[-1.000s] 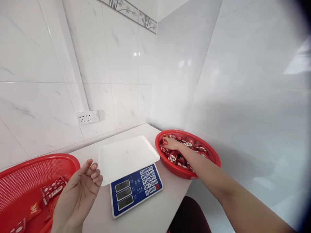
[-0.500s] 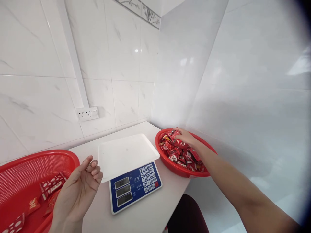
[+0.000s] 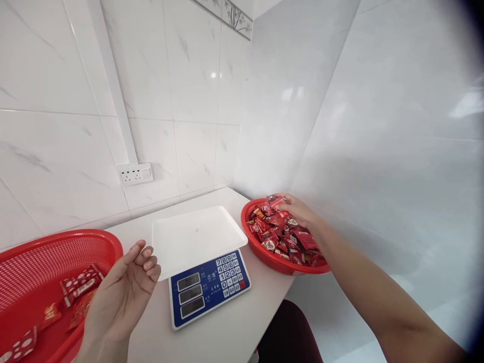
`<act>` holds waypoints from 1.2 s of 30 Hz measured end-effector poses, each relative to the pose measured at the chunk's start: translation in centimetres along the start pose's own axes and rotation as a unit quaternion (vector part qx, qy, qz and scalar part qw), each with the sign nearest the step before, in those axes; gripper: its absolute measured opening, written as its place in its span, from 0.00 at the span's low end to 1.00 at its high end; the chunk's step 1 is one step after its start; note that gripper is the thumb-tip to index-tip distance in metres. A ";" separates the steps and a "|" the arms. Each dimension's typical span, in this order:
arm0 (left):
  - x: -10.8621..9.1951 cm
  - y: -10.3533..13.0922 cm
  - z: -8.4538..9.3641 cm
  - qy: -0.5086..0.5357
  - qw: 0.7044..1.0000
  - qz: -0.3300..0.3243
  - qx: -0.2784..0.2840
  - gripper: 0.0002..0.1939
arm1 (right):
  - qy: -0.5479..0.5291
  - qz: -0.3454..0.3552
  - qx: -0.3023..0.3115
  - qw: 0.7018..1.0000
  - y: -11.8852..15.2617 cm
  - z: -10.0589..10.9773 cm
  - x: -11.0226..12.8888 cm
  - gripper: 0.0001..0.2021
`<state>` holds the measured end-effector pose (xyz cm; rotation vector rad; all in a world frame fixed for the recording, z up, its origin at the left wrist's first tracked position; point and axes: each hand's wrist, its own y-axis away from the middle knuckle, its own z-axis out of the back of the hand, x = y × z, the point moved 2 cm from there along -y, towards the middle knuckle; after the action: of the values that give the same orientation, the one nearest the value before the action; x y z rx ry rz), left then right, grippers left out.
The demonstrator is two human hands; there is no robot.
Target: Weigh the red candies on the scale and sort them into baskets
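My right hand [image 3: 297, 208] is over the far side of the right red basket [image 3: 260, 254], its fingers closed on a red snack packet [image 3: 275, 202]. Below it, the basket is heaped with small red wrapped snacks [image 3: 282, 237]. My left hand [image 3: 126, 287] is raised palm up with loosely curled fingers and nothing in them. It hovers between the left red basket [image 3: 94, 242] and the white tray [image 3: 196, 237] of a scale. The scale's blue keypad panel [image 3: 209, 290] faces me, its displays dim.
Several packets, among them a dotted red one [image 3: 81, 285], lie in the left basket. The scale stands on a white table [image 3: 151, 333] against a tiled wall with a socket [image 3: 135, 174]. A grey-white panel [image 3: 359, 201] rises close behind the right basket.
My right hand has lifted slightly and shifted right with a packet at its fingertips. My left hand has stayed nearly still. The view has tilted slightly.
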<state>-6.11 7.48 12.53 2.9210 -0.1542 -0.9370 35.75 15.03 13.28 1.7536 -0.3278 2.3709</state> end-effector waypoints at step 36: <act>6.1 -0.7 0.4 -0.065 0.997 0.042 0.027 0.14 | -0.168 0.050 0.364 0.915 10.7 -19.9 6.9 0.19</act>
<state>-1.42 7.43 8.62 2.8745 -0.3126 -1.1257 12.55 10.32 13.51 2.5116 0.5206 2.4243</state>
